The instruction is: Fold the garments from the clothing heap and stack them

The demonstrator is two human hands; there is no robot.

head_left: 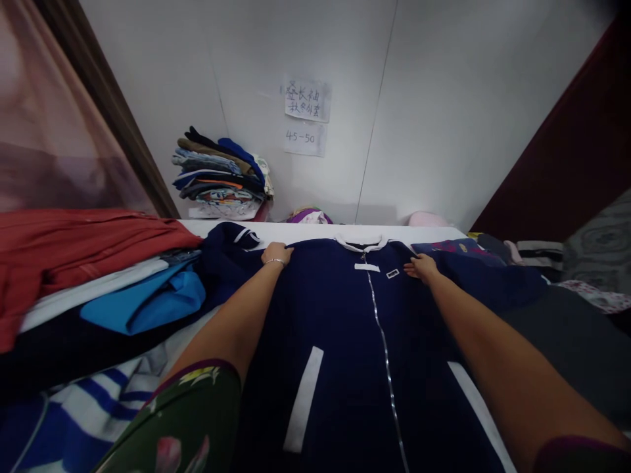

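Observation:
A navy zip-up jacket (340,315) lies spread out, front side up, with its white-trimmed collar at the far end. Its zip runs closed down the middle, and white strips mark the chest and both pockets. My left hand (277,253) grips the jacket at the shoulder on the left, fingers closed on the cloth. At the opposite shoulder, my right hand (422,268) pinches the fabric. Both sleeves stretch outward beyond my hands; the left one is bunched near its white-striped cuff.
Left of the jacket lie red clothing (89,253), a bright blue garment (148,299) and striped cloth (98,401). A folded clothes stack (221,174) stands against the wall at the back. Dark grey cloth (566,348) and more garments lie right. Handwritten paper signs (308,102) hang above.

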